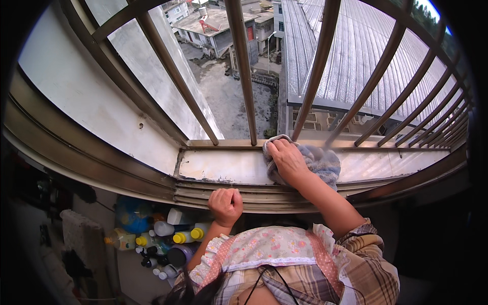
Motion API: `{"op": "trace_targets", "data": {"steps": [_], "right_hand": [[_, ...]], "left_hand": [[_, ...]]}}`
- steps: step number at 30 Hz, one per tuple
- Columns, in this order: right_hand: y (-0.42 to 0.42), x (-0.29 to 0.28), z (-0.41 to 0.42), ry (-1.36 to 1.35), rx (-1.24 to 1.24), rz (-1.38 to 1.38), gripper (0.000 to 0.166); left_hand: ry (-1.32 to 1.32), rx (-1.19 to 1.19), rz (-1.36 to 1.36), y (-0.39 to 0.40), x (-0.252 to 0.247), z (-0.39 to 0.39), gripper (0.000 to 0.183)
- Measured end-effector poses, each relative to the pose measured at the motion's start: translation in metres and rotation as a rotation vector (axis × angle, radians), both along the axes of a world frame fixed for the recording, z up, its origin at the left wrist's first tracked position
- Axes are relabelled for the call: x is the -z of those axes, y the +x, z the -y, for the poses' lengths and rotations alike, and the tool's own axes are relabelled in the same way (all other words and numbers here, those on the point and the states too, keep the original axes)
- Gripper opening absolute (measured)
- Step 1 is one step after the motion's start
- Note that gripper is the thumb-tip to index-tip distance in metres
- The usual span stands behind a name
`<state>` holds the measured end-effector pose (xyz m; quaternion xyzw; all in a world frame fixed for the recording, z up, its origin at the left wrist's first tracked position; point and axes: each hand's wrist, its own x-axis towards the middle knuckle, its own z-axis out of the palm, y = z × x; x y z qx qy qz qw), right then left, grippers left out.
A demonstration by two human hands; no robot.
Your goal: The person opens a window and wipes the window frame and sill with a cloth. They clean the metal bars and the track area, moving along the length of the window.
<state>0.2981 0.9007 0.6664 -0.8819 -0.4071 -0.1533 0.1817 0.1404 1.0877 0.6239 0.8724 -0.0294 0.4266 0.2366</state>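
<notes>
My right hand (286, 158) grips a grey and bluish plush cloth (320, 162), bunched on the white tiled window sill (228, 164) and pressed against the bottom rail (202, 143) of a metal window grille. The cloth hides part of that rail and the sill beneath it. My left hand (225, 206) is closed in a loose fist at the inner edge of the window track (251, 198), with nothing visible in it. Dark marks run along the sill's inner edge and its left corner.
Upright metal bars (244, 76) rise beyond the sill, with a corrugated roof (343, 68) and a yard (232, 95) outside. Below left stand several bottles with yellow caps (179, 238), a blue round object (133, 213) and a light block-like object (82, 232). A brown window frame (91, 156) curves along the left.
</notes>
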Motion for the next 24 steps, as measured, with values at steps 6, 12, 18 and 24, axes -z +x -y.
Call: {"op": "trace_targets", "data": {"steps": [6, 12, 18, 24], "right_hand": [[-0.002, 0.0, 0.016, -0.017, -0.043, 0.002, 0.021], [-0.016, -0.01, 0.063, -0.149, 0.191, -0.11, 0.014], [-0.016, -0.041, 0.073, 0.069, 0.168, -0.249, 0.013], [-0.035, -0.017, -0.001, 0.113, -0.347, -0.391, 0.03]], "left_hand": [[-0.008, 0.003, -0.001, 0.0, 0.001, -0.002, 0.01], [-0.009, 0.021, 0.001, 0.0, -0.002, -0.002, 0.01], [0.013, 0.003, 0.01, 0.0, 0.001, -0.001, 0.01], [-0.003, 0.009, 0.0, 0.001, 0.0, -0.002, 0.009]]}}
